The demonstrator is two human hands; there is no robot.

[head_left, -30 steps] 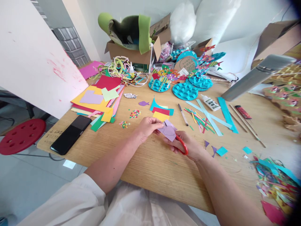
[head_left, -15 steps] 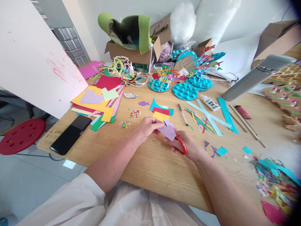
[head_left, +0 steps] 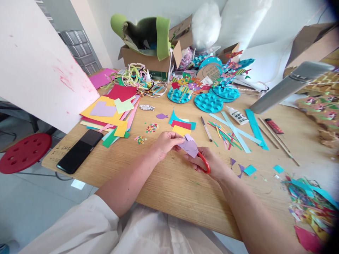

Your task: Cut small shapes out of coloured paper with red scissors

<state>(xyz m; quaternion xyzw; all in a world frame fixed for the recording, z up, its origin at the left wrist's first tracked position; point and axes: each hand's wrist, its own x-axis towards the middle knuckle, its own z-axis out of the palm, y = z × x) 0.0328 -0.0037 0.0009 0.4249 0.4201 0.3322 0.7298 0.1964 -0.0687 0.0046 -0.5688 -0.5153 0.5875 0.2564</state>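
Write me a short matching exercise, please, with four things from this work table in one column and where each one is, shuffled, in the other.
Things:
1. Scissors
2. Purple paper with a drawn line
3. Phone
4. Pen

Places:
A. Lying flat near the left end of the table
B. In the right hand
C. On the table, beside the thin paper strips
D. Pinched in the left hand

Right pairs: 1-B, 2-D, 3-A, 4-C
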